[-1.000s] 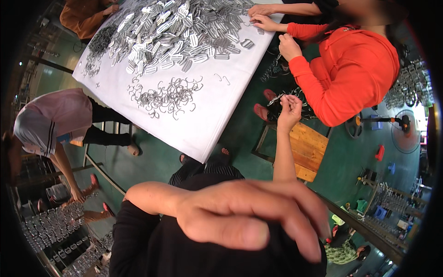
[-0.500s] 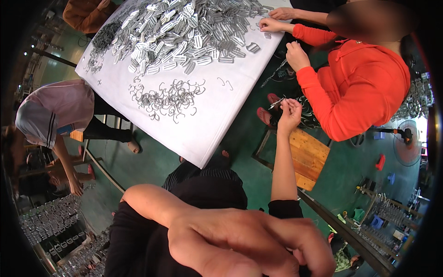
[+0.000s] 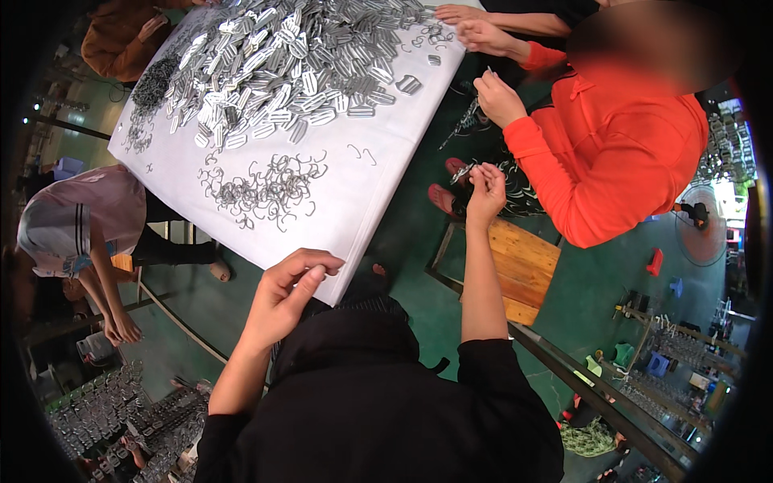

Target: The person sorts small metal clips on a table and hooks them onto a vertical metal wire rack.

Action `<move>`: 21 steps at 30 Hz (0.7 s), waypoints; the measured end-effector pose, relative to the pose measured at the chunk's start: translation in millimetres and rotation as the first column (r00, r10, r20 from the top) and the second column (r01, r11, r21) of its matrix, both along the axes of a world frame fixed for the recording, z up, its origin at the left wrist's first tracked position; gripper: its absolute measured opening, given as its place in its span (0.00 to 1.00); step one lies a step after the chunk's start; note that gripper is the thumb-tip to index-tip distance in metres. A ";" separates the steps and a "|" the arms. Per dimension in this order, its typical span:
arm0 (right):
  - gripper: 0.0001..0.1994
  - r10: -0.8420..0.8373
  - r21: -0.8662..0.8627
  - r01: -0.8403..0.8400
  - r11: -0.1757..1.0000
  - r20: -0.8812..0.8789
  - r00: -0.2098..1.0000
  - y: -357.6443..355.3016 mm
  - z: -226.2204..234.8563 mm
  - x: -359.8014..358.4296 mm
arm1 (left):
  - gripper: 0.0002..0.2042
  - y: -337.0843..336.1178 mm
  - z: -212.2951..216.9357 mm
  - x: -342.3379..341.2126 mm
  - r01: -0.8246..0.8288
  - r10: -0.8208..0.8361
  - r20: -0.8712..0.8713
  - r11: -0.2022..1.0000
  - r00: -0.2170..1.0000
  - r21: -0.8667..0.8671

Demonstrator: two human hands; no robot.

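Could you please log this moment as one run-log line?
left hand: open, at white table edge | right hand: pinching small grey metal clip | loose bent wire hooks on table

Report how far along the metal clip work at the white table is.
Done, by the look of it: a big heap of flat metal buckles on the table. In hand: the right hand pinches a small metal piece off the table's edge; the left hand is at the near edge. Left: loose wire hooks, unsorted.
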State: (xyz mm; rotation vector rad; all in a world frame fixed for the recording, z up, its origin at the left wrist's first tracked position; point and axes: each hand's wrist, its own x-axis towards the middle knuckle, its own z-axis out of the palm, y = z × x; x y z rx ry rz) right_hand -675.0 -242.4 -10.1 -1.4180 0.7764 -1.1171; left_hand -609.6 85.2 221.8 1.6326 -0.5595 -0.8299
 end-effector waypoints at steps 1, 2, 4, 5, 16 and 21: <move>0.10 0.000 -0.001 0.000 1.000 0.004 1.000 -1.0 0.6 -1.3 | 0.11 2.1 -5.1 -0.7 -0.048 0.048 -0.037 0.999 0.998 -0.007; 0.09 -0.006 -0.009 0.006 1.000 -0.003 1.000 -2.0 1.8 -3.6 | 0.11 3.1 -8.2 -0.5 -0.066 0.066 -0.033 0.998 0.997 0.006; 0.09 -0.014 -0.021 0.014 1.000 -0.027 1.000 -1.9 4.8 -6.5 | 0.11 6.2 -14.8 -0.7 -0.099 0.099 -0.049 0.995 0.994 0.003; 0.09 -0.019 -0.028 0.018 0.999 -0.038 0.999 -2.2 5.5 -8.4 | 0.11 7.0 -17.6 -1.4 -0.116 0.115 -0.058 0.993 0.992 0.002; 0.09 -0.046 -0.031 0.046 0.998 0.007 0.999 4.0 7.4 -16.2 | 0.11 11.1 -33.1 -7.4 -0.125 0.126 -0.076 0.992 0.989 0.015; 0.08 -0.106 -0.132 0.092 0.987 -0.104 0.989 8.2 13.9 -19.4 | 0.11 12.3 -36.7 -10.0 -0.129 0.130 -0.069 0.991 0.989 0.024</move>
